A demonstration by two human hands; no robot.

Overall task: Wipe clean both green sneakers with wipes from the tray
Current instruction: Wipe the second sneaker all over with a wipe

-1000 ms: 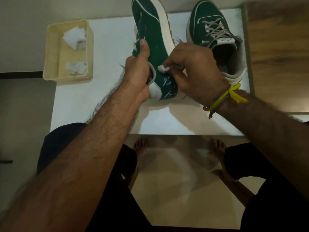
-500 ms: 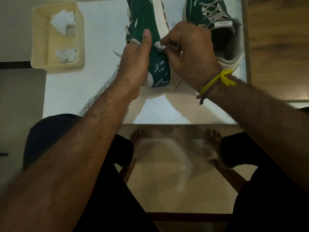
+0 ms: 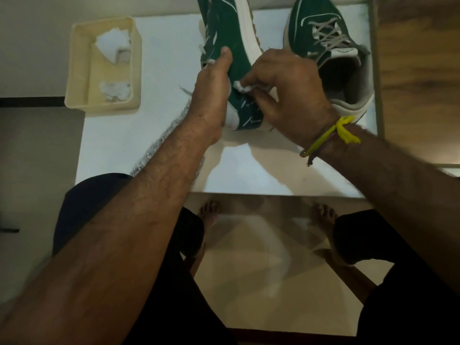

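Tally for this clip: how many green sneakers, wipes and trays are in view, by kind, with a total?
Green sneakers: 2, the tilted sneaker held by the left hand and the upright sneaker
Wipes: 3, the pinched wipe in the right hand, the folded wipe and the crumpled wipe
Trays: 1, the cream tray
Total: 6

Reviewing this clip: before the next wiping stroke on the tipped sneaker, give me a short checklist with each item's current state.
1. Left hand grips the tipped sneaker steady: ok.
2. Right hand pinches the wipe: ok.
3. Wipe touches the green side of the sneaker: ok.
4. Wipe still clean enough to use: cannot tell, it is mostly hidden under the fingers.
5. Spare wipes in the tray: ok, a white folded wipe lies in the far end.
6. Second sneaker upright on the table, apart from the stroke: ok.
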